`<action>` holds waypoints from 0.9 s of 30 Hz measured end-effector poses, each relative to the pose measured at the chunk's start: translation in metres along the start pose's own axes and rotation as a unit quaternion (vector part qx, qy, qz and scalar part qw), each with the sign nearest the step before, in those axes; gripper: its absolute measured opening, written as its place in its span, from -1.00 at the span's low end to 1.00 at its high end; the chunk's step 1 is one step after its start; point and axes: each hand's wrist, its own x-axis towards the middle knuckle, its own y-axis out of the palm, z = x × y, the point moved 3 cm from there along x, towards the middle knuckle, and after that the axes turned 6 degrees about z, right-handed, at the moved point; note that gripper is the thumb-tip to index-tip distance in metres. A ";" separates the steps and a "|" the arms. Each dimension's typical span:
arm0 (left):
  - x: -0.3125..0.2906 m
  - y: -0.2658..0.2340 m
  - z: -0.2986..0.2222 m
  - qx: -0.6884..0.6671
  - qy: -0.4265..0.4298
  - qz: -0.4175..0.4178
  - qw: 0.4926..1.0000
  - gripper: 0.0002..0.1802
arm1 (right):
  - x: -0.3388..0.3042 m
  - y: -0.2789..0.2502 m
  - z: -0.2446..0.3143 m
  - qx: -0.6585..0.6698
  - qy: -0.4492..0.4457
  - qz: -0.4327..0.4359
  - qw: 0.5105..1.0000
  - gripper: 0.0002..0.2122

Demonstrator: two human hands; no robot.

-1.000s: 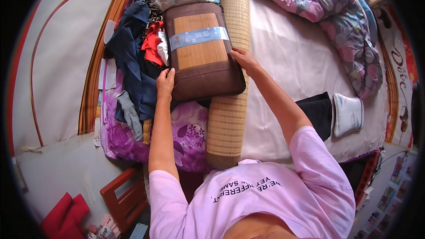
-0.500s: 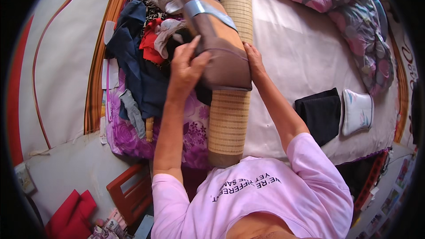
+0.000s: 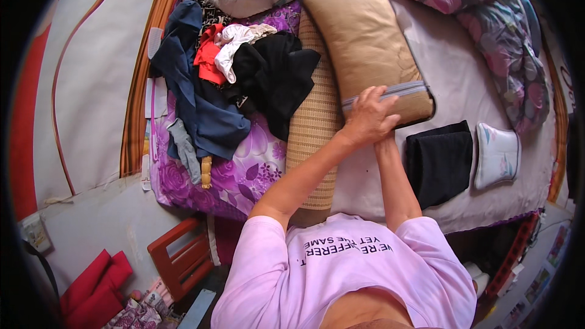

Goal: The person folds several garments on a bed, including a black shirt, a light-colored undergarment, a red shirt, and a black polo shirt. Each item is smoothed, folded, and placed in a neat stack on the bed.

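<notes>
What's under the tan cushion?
The tan cushion overlaps part of the rolled woven mat on its left and the pale sheet on its right. Anything else beneath is covered, as is whether its underside touches them.

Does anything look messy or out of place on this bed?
Yes: left of the rolled mat, a navy garment, red cloth and black garment lie in a crumpled jumble, untidy compared with the neatly folded black cloth on the right. The tan zippered pillow shows no obvious damage.
</notes>
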 end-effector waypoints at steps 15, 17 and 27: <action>-0.025 -0.221 0.216 0.439 -0.289 -0.079 0.847 -0.31 | -0.082 -0.025 -0.021 -0.282 0.303 -0.085 0.906 -0.69; -0.029 -0.220 0.223 0.360 -0.397 -0.062 0.842 -0.32 | -0.084 -0.017 -0.025 -0.319 0.318 -0.086 0.889 -0.69; -0.079 -0.204 0.247 -0.096 -0.362 -0.182 0.909 -0.78 | -0.064 0.017 -0.039 -0.407 0.266 0.032 0.873 -0.71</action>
